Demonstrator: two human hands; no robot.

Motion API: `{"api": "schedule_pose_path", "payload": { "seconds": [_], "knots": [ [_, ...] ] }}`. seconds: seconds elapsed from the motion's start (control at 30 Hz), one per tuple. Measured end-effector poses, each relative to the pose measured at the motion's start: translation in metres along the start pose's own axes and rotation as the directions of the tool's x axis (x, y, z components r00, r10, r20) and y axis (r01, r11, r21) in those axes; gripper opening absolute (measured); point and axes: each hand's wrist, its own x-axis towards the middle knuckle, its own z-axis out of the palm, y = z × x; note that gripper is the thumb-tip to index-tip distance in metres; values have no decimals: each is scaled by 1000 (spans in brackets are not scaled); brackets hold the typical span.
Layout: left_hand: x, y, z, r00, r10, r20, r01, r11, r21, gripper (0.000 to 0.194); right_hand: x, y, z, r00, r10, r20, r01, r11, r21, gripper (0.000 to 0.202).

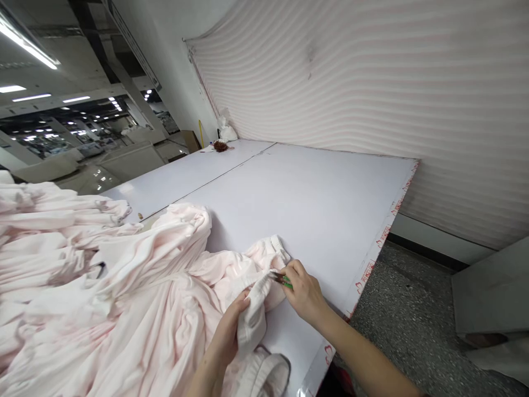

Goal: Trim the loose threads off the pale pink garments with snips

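Observation:
Pale pink and white fabric (165,298) lies in a large, crumpled pile over the left and front of the white table. My left hand (231,325) grips a white banded edge (253,325) of the fabric, thumb on top. In my right hand (302,286) is a small cutting tool with green on its handle (286,282), its metal tip touching the fabric just right of my left hand. Another banded opening (270,372) rests near the table's front edge, below my hands.
The white table (306,193) stretches away to a wall hung with striped sheeting (351,82). A dark reddish tangle (221,146) and a white plastic bag (226,129) sit at its far end. Speckled floor (397,309) shows beyond the right edge.

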Motion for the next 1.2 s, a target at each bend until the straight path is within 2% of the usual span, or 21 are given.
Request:
{"api": "schedule_pose_path", "payload": {
  "seconds": [0.07, 0.13, 0.2, 0.3, 0.43, 0.57, 0.7, 0.8, 0.87, 0.9, 0.93, 0.97, 1.03, 1.07, 1.1, 1.2],
  "knots": [
    [2, -2, -1, 1000, 11, -4, -11, 997, -70, 40, -8, -8, -6, 994, -67, 83, 56, 990, 133, 22],
    [4, -3, -2, 999, 35, -15, -37, 993, -111, 38, -15, -15, -11, 983, -153, 102, 127, 965, 227, 21],
    [4, -3, -1, 999, 51, -8, -52, 992, -118, 37, -18, -20, -12, 970, -234, 71, 217, 958, 188, 21],
    [2, -1, 1, 993, 116, 19, -115, 992, -46, 37, -15, -24, -10, 941, -337, 23, 336, 941, 30, 20],
    [0, -2, 0, 985, 170, -16, -169, 984, 54, 35, -6, -26, -7, 914, -405, 22, 406, 914, -25, 16],
    [1, -7, -5, 991, 111, -80, -103, 991, 89, 33, -5, -25, -6, 916, -398, 43, 398, 917, 15, 16],
    [4, -8, -5, 983, 130, -127, -109, 981, 158, 45, -5, -23, -7, 952, -303, 48, 298, 950, 89, 16],
    [3, -5, -2, 985, 160, -67, -145, 971, 193, 52, 1, -19, -8, 980, -192, 51, 189, 980, 53, 23],
    [1, -4, -3, 984, 179, 9, -172, 924, 342, 48, 8, -15, -7, 991, -126, 55, 129, 990, -63, 33],
    [-1, -5, -5, 975, 220, 14, -201, 859, 471, 41, 12, -12, -6, 992, -107, 72, 115, 985, -125, 33],
    [-2, -5, -8, 954, 299, -9, -232, 759, 608, 34, 15, -8, -5, 991, -97, 97, 112, 978, -174, 31],
    [-3, -6, -12, 911, 410, -45, -251, 637, 729, 28, 16, -5, -3, 988, -93, 120, 116, 972, -204, 27],
    [-5, -7, -19, 761, 637, -120, -234, 442, 866, 21, 14, 1, 1, 986, -103, 134, 130, 969, -211, 22],
    [-6, -7, -21, 708, 690, -149, -222, 418, 881, 21, 11, 2, 2, 986, -110, 123, 133, 971, -200, 21],
    [-7, -6, -21, 701, 692, -174, -228, 448, 865, 23, 6, 1, 3, 988, -115, 107, 133, 975, -180, 21],
    [-7, -5, -12, 807, 540, -239, -291, 716, 635, 25, -8, -7, 0, 989, -98, 110, 103, 994, -37, 18]
  ]
}}
